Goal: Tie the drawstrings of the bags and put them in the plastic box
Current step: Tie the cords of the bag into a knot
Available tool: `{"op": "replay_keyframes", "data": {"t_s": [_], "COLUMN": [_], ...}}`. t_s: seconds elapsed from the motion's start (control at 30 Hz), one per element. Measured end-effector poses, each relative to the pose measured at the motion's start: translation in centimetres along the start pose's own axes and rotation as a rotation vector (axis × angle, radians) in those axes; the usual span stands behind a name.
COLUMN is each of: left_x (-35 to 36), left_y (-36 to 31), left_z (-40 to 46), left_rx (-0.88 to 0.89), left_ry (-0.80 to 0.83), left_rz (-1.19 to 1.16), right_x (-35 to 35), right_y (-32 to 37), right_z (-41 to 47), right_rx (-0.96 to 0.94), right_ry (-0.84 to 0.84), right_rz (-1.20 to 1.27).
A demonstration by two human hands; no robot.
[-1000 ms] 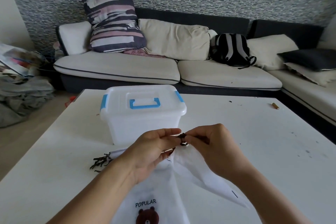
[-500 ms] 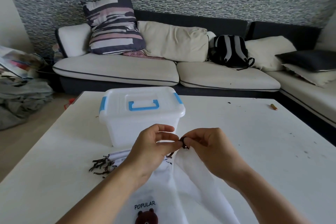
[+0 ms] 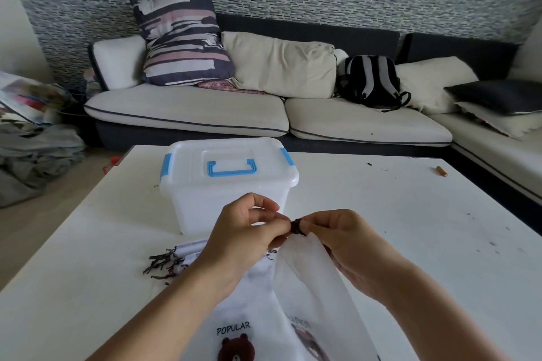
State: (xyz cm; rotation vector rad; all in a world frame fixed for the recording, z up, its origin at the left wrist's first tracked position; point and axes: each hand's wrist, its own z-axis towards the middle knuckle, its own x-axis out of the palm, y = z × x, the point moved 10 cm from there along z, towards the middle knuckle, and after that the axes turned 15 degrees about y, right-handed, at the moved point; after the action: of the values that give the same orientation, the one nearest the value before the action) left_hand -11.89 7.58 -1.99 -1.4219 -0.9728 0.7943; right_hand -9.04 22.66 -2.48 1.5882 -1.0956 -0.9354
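**Mid-knot on the first bag, box not yet opened**

Your left hand and right hand meet fingertip to fingertip just in front of the plastic box, and both pinch the dark drawstring at the gathered mouth of a white bag. Neither hand is free: thumb and forefinger on each side close on the cord, with the other fingers curled loosely behind. Both wrists are raised a little off the table, forearms converging from the lower corners, so the neck of the bag hangs lifted between your hands while its body trails back toward you.

You look to be in the tying step, with the knot forming or being cinched; how far it has tightened is too small to tell. The next move probably calls for a firm outward pull on both ends to seat the knot, then one hand must let go to deal with the box, whose lid is on with its blue handle lying flat.

A second bag with a bear print lies flat beneath your forearms, and loose dark cord ends fan out at its left edge, seemingly untied.
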Motion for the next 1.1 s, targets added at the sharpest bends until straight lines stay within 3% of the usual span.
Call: {"op": "replay_keyframes", "data": {"t_s": [0.13,0.23,0.77,0.87,1.0,1.1], "left_x": [0.1,-0.3,1.7,2.0,1.2,0.9], "left_y": [-0.4,0.3,3.0,2.1,0.3,-0.1], "left_z": [-0.6,-0.5,-0.2,-0.2,-0.5,-0.6], "left_rx": [-0.019,-0.044,-0.168,-0.117,-0.002,0.013], "left_ry": [-0.051,-0.065,0.071,0.117,0.031,0.012], "left_rz": [0.096,0.044,-0.628,-0.528,-0.176,-0.112], "right_x": [0.1,-0.1,0.0,0.0,-0.1,-0.3], "right_y": [0.5,0.6,2.4,2.3,1.9,1.4], "right_z": [0.1,0.2,-0.7,-0.5,-0.3,-0.3], "right_rx": [-0.041,-0.065,-0.136,-0.121,-0.112,-0.081], "right_ry": [-0.008,-0.025,-0.070,-0.057,-0.049,-0.030], "right_rz": [-0.078,-0.085,-0.273,-0.282,-0.297,-0.232]}}
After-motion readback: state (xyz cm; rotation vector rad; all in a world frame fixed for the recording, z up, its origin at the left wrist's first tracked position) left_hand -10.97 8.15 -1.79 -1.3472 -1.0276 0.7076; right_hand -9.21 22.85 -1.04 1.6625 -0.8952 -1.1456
